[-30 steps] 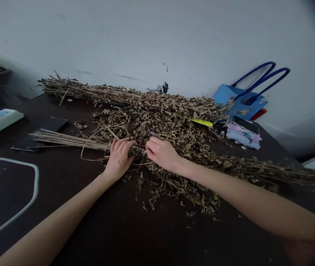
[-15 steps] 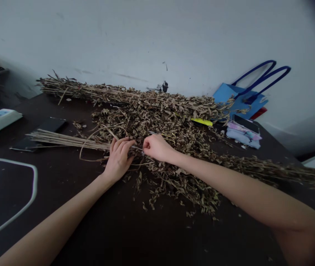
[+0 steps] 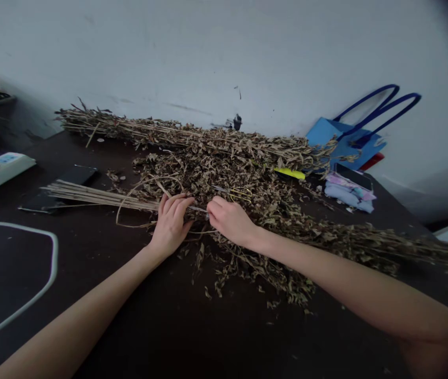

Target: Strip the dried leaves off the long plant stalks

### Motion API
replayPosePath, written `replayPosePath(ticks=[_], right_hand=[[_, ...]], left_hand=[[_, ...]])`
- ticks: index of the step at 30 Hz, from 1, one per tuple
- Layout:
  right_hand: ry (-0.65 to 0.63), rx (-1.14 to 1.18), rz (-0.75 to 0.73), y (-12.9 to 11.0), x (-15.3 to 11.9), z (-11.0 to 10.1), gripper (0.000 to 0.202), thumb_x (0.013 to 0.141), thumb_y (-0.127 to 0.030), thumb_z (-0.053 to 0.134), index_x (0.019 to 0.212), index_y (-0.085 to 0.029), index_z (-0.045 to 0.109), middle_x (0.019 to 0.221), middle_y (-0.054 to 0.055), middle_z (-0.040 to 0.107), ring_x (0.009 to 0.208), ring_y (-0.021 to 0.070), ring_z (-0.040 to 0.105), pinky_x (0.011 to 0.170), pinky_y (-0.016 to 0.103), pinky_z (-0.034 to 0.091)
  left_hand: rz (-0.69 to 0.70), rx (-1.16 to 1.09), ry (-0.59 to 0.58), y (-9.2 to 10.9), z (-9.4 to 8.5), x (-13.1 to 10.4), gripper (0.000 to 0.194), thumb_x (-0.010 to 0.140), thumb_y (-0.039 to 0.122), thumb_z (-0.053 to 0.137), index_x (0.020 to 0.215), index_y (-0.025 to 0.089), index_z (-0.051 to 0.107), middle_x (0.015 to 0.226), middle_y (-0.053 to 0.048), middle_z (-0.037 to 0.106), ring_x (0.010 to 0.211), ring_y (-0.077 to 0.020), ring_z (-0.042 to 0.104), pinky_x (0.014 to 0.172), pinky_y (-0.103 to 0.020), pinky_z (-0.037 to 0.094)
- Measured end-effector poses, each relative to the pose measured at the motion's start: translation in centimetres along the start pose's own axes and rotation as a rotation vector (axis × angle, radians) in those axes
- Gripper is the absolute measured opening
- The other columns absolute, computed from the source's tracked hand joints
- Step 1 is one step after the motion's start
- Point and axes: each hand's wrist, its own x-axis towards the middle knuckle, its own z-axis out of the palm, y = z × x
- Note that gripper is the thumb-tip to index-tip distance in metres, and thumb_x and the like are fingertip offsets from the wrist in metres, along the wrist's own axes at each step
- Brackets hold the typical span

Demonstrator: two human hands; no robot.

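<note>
Dried leafy stems lie across a dark table (image 3: pixel 176 321). My left hand (image 3: pixel 172 221) rests over the bundle of bare pale stalks (image 3: pixel 93 196), its fingers wrapped over the stalks where they meet the leaves. Just to its right, my right hand (image 3: pixel 227 218) is closed in a pinch at a thin pale strand or stem (image 3: pixel 197 209) that runs from beneath the left fingers. A loop of thin bent stem (image 3: pixel 119 210) curves up left of the left hand. Gold-handled scissors (image 3: pixel 242 195) lie on the leaves behind the right hand.
Along the wall lies another long dried bundle (image 3: pixel 149 129). A yellow-green object (image 3: pixel 291 173), a blue bag (image 3: pixel 350 142) and a phone on cloth (image 3: pixel 352 179) are at the right. A dark flat object (image 3: pixel 66 184), a white power strip (image 3: pixel 3 171) and a white cable (image 3: pixel 55 252) lie left.
My right hand has shifted slightly right and down, with more of the pale strand showing between the hands. My left hand keeps its place on the stalks. The view has moved slightly.
</note>
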Motion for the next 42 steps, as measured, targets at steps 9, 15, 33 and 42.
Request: replayPosePath(ticks=[9,15,33,42], right_hand=[[-0.051,0.194,0.056,1.3,1.0,-1.7,0.015,0.082,-0.009,0.048,0.081,-0.015,0.062,0.082,0.002,0.061,0.075,0.0115,0.055,0.069,0.022,0.038],[-0.155,0.212,0.176,1.4,3.1,-2.0,0.01,0.07,-0.014,0.058,0.069,-0.015,0.068,0.064,0.0,0.065,0.062,0.0111,0.057,0.06,0.02,0.039],[-0.06,-0.039,0.004,0.0,0.5,-1.0,0.017,0.085,-0.011,0.043,0.087,-0.012,0.059,0.09,0.008,0.06,0.076,0.0149,0.054,0.065,0.026,0.038],[0.056,-0.252,-0.186,1.2,-0.7,0.1,0.017,0.092,-0.012,0.037,0.086,-0.012,0.053,0.087,0.007,0.052,0.075,0.0151,0.052,0.062,0.026,0.04]], left_hand=[[-0.003,-0.006,0.003,0.2,0.3,0.0,0.05,0.076,0.008,0.057,0.122,0.02,0.041,0.112,-0.011,0.058,0.118,-0.0285,0.046,0.105,-0.055,0.025],[0.005,-0.003,-0.006,0.2,0.3,0.1,0.048,0.076,0.01,0.057,0.121,0.017,0.043,0.113,-0.012,0.058,0.118,-0.0275,0.045,0.106,-0.052,0.024],[0.01,0.004,-0.002,0.1,0.0,0.2,0.05,0.076,0.009,0.056,0.123,0.019,0.041,0.113,-0.011,0.058,0.118,-0.0282,0.045,0.105,-0.054,0.025],[0.003,-0.032,-0.045,0.7,-0.4,0.4,0.047,0.078,0.017,0.059,0.122,0.017,0.043,0.116,-0.012,0.056,0.122,-0.0283,0.041,0.107,-0.052,0.023]])
